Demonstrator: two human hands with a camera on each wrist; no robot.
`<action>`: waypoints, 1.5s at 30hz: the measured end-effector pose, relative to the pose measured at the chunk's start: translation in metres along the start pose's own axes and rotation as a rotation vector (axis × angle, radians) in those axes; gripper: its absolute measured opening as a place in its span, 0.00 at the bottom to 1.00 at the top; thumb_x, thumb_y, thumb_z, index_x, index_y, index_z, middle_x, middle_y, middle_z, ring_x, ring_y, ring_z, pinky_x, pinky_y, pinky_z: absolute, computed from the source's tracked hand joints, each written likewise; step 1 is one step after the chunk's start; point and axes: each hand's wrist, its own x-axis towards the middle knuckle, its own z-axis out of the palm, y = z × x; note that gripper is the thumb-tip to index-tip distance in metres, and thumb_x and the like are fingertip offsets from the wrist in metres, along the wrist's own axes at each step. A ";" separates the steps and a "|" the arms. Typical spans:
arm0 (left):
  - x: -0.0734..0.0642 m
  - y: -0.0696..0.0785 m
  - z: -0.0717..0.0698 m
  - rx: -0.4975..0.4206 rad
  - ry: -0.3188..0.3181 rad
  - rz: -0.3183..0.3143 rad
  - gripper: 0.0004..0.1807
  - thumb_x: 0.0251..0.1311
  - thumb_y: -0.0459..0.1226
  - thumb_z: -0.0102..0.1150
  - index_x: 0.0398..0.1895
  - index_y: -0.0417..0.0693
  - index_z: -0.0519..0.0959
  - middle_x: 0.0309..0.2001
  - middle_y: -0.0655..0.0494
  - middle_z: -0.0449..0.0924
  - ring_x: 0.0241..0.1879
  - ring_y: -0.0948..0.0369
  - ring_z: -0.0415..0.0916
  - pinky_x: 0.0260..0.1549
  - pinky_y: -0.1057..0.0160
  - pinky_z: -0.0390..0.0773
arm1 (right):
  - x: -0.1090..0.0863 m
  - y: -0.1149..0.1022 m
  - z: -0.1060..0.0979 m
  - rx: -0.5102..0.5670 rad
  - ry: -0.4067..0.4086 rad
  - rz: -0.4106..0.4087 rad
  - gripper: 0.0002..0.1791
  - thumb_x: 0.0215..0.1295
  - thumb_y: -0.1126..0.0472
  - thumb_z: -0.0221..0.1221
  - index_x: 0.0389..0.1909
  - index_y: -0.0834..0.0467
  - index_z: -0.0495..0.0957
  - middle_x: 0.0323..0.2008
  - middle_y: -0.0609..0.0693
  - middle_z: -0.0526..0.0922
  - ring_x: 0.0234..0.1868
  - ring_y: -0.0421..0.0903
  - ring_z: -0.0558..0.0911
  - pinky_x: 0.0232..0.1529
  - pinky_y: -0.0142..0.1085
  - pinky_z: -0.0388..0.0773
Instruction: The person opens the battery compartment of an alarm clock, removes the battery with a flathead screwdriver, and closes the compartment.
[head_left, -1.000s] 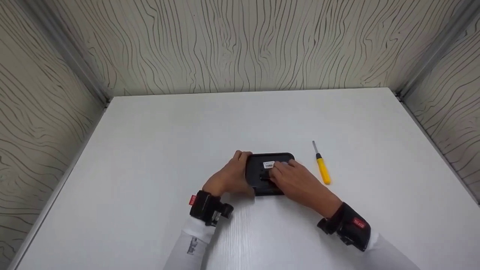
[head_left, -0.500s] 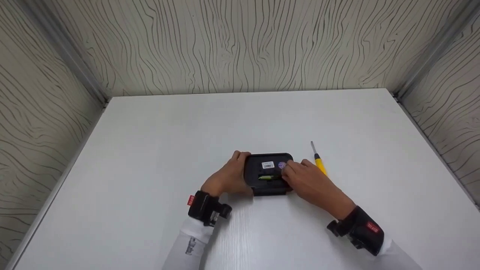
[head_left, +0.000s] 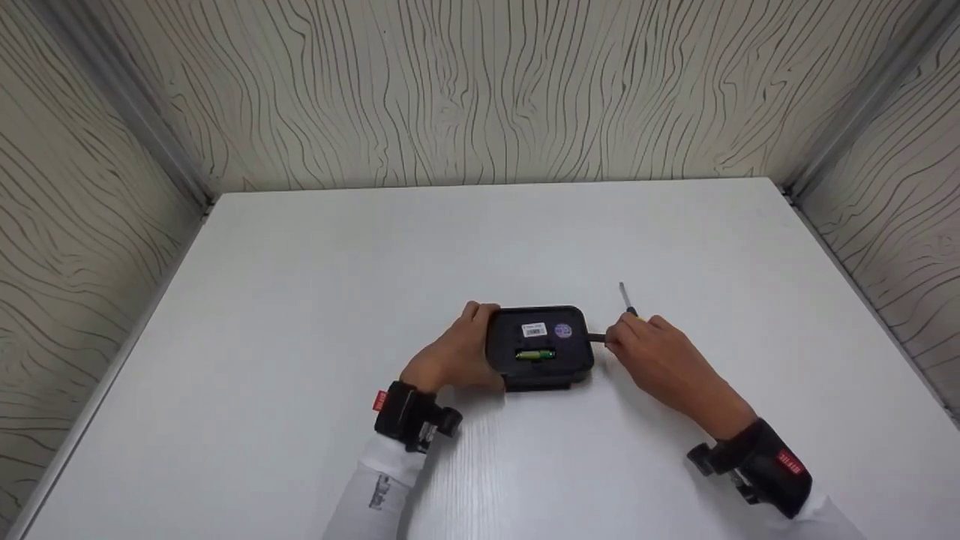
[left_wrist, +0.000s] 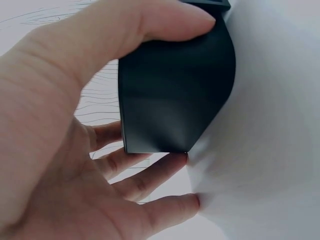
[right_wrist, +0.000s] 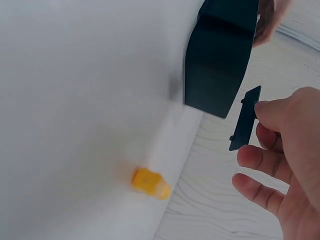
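A black rectangular device (head_left: 510, 341) with rounded corners lies on the white table, its back with a white label and a round purple sticker facing up. Inside its uncovered battery slot sits a green battery (head_left: 535, 355). My left hand (head_left: 454, 352) grips the device's left end, thumb on the near side and fingers round the far side. To the right of the device, my right hand (head_left: 664, 364) pinches a small black battery cover (right_wrist: 245, 120) between thumb and fingertips, with two little tabs showing on one edge. The cover is apart from the device in the right wrist view.
A screwdriver (head_left: 626, 295) lies just beyond the right hand, which hides most of its yellow handle (right_wrist: 147, 182) in the head view. Wood-grain patterned panels (head_left: 480, 90) stand round the back and sides of the white table (head_left: 337, 262).
My right hand has drawn the battery cover off the device and moved right, exposing the green battery and the sticker. The left hand keeps its grip in nearly the same place.
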 end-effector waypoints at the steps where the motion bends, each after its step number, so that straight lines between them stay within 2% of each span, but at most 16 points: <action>1: 0.000 0.000 0.000 0.004 0.000 -0.002 0.59 0.36 0.41 0.80 0.73 0.45 0.53 0.63 0.48 0.60 0.62 0.55 0.66 0.63 0.55 0.70 | -0.002 0.002 0.000 0.003 0.007 0.005 0.08 0.58 0.65 0.66 0.35 0.58 0.76 0.28 0.47 0.73 0.28 0.41 0.71 0.30 0.32 0.69; 8: 0.003 -0.002 0.001 0.022 0.002 0.002 0.59 0.37 0.41 0.79 0.73 0.44 0.53 0.63 0.47 0.60 0.61 0.55 0.67 0.62 0.56 0.71 | -0.014 0.015 -0.005 0.013 -0.037 0.064 0.10 0.56 0.66 0.67 0.35 0.60 0.75 0.29 0.48 0.74 0.29 0.42 0.74 0.31 0.35 0.71; 20: 0.000 -0.001 0.001 0.010 0.002 -0.004 0.59 0.37 0.42 0.80 0.73 0.45 0.53 0.63 0.47 0.60 0.61 0.54 0.66 0.62 0.54 0.71 | -0.045 0.045 -0.009 -0.048 -0.127 0.152 0.14 0.52 0.67 0.70 0.37 0.62 0.76 0.27 0.50 0.72 0.25 0.41 0.68 0.28 0.35 0.70; 26: 0.000 -0.001 0.000 -0.005 -0.005 -0.020 0.60 0.37 0.42 0.80 0.73 0.46 0.52 0.63 0.48 0.60 0.62 0.54 0.66 0.62 0.54 0.71 | -0.058 0.055 -0.006 -0.031 -0.185 0.211 0.12 0.55 0.66 0.68 0.37 0.61 0.75 0.27 0.49 0.72 0.24 0.40 0.66 0.27 0.33 0.67; 34: 0.001 -0.002 0.000 0.009 0.006 -0.004 0.58 0.38 0.41 0.78 0.73 0.46 0.53 0.63 0.48 0.61 0.61 0.55 0.66 0.62 0.55 0.71 | -0.069 0.066 -0.007 0.028 -0.288 0.296 0.09 0.59 0.67 0.64 0.38 0.62 0.75 0.28 0.49 0.74 0.22 0.42 0.66 0.24 0.32 0.66; 40: 0.000 -0.001 0.000 0.020 0.012 0.003 0.57 0.39 0.41 0.78 0.73 0.45 0.53 0.63 0.48 0.61 0.61 0.55 0.67 0.62 0.56 0.71 | -0.073 0.072 -0.006 0.047 -0.315 0.290 0.08 0.60 0.67 0.63 0.37 0.61 0.74 0.29 0.49 0.74 0.20 0.42 0.66 0.23 0.32 0.68; 45: -0.001 -0.001 0.000 0.021 0.009 -0.005 0.58 0.39 0.42 0.78 0.73 0.46 0.53 0.64 0.48 0.61 0.62 0.55 0.67 0.63 0.55 0.71 | -0.075 0.075 -0.003 0.048 -0.301 0.262 0.08 0.60 0.68 0.64 0.36 0.60 0.74 0.28 0.49 0.73 0.19 0.41 0.64 0.22 0.31 0.68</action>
